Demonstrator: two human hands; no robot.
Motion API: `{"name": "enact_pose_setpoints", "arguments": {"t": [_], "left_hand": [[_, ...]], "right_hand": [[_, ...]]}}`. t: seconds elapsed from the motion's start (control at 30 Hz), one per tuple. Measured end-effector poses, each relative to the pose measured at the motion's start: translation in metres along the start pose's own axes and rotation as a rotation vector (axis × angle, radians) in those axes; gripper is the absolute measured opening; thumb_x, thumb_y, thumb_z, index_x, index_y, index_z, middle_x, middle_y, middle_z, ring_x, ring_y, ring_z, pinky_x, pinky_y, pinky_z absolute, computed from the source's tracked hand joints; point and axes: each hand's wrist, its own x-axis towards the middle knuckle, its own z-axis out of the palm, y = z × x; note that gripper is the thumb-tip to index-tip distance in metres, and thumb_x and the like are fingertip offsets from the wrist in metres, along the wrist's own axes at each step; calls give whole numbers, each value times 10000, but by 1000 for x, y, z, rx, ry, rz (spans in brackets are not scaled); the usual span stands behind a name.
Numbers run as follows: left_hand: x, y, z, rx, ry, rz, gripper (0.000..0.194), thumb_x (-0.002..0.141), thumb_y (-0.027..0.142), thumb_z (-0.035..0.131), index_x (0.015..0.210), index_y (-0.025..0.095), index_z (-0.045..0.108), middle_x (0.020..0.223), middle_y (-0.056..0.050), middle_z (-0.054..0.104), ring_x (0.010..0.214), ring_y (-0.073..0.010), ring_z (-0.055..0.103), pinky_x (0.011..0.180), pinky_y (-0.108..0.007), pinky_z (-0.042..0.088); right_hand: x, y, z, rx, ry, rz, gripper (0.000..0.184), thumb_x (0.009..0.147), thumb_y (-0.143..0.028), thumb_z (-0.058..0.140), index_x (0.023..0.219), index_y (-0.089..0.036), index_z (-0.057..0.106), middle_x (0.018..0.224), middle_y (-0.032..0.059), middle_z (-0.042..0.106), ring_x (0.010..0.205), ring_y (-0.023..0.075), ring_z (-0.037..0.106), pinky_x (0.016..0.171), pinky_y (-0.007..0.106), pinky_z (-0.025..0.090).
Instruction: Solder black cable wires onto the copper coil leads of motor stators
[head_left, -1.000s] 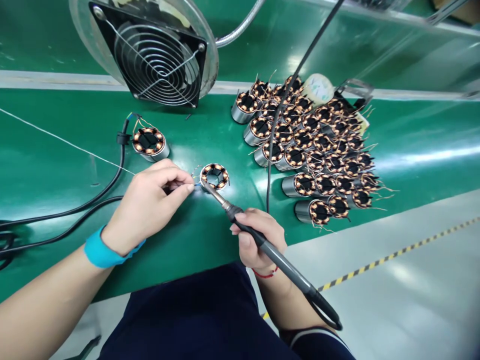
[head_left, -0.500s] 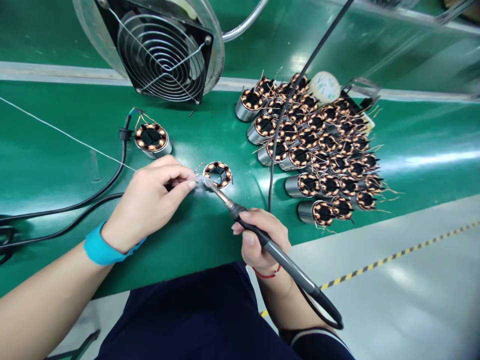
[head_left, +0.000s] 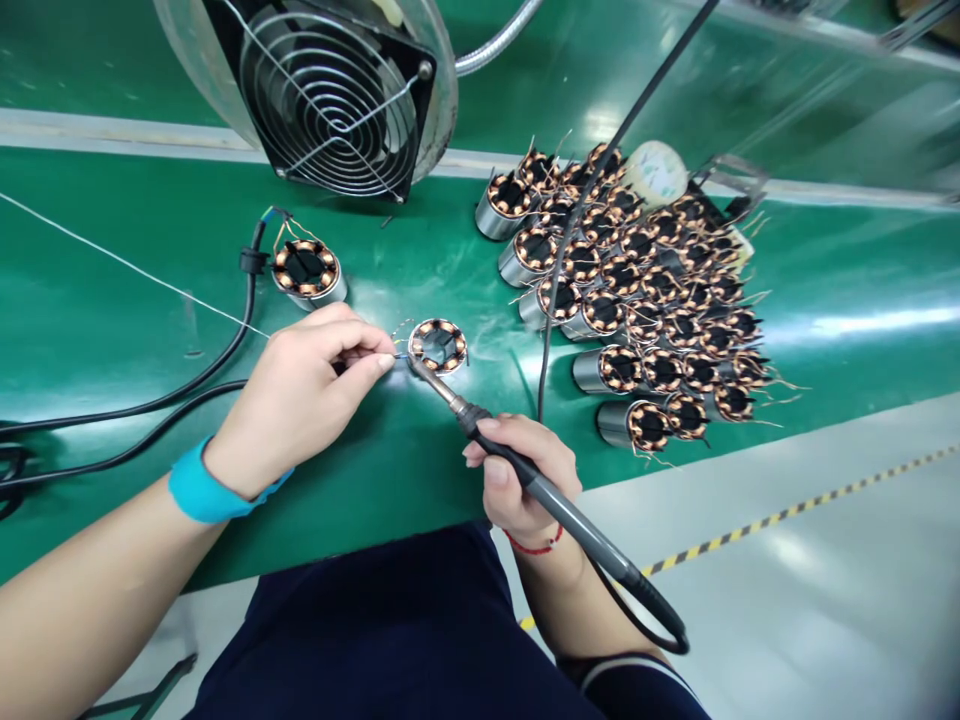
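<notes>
My right hand point(head_left: 531, 472) is wrapped round the dark grip of a soldering iron point(head_left: 574, 525). The iron's metal tip reaches the left edge of a copper-wound motor stator point(head_left: 455, 337) on the green bench. Close by, my left hand point(head_left: 304, 390) pinches a thin blue-tipped wire end point(head_left: 402, 356) beside that tip; exactly where they touch is too small to tell. A black cable point(head_left: 142, 465) runs under this hand. A thin pale solder-like wire point(head_left: 139, 264) stretches from the left to the back of the same hand. Faint smoke drifts right of the stator.
Another stator point(head_left: 311, 268) with a black cable joined to its leads stands behind my left hand. A fan with a wire guard point(head_left: 337, 125) is at the back. Several stators point(head_left: 600, 315) stand in rows on the right, with a hanging black cord point(head_left: 552, 290) crossing before them.
The view has shifted slightly. Both hands keep their grip, and the iron's tip stays at the stator's left edge. Smoke has spread to the right of the stator.
</notes>
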Motion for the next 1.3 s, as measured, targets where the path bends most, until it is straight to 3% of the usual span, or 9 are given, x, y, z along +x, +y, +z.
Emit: {"name": "enact_pose_setpoints", "arguments": {"t": [0.2, 0.5, 1.03, 1.3], "left_hand": [[0, -1, 0, -7, 1, -1, 113, 838, 203, 568, 805, 189, 675, 838, -7, 638, 776, -137, 591, 667, -254, 454], [0, 0, 0, -2, 12, 21, 95, 837, 174, 574, 793, 198, 655, 831, -9, 631, 766, -146, 586, 655, -269, 452], [0, -1, 1, 8, 15, 17, 97, 843, 182, 572, 802, 200, 658, 850, -5, 637, 776, -142, 589, 675, -262, 444], [0, -1, 1, 16, 26, 19, 91, 840, 181, 576, 801, 210, 654, 837, -2, 631, 762, -144, 584, 664, -262, 443]], "right_hand": [[-2, 1, 1, 5, 59, -7, 248, 873, -274, 558, 1102, -213, 629, 643, -11, 684, 488, 135, 632, 492, 267, 542], [0, 1, 1, 18, 4, 6, 247, 869, -260, 557, 1102, -216, 626, 655, -10, 686, 508, 135, 648, 479, 254, 544], [-3, 2, 1, 4, 69, -4, 254, 873, -276, 564, 1114, -217, 620, 659, -12, 686, 497, 131, 642, 512, 270, 557], [-3, 1, 0, 11, 32, 11, 258, 886, -289, 550, 1129, -231, 610, 655, -18, 679, 490, 134, 624, 502, 279, 547]]}}
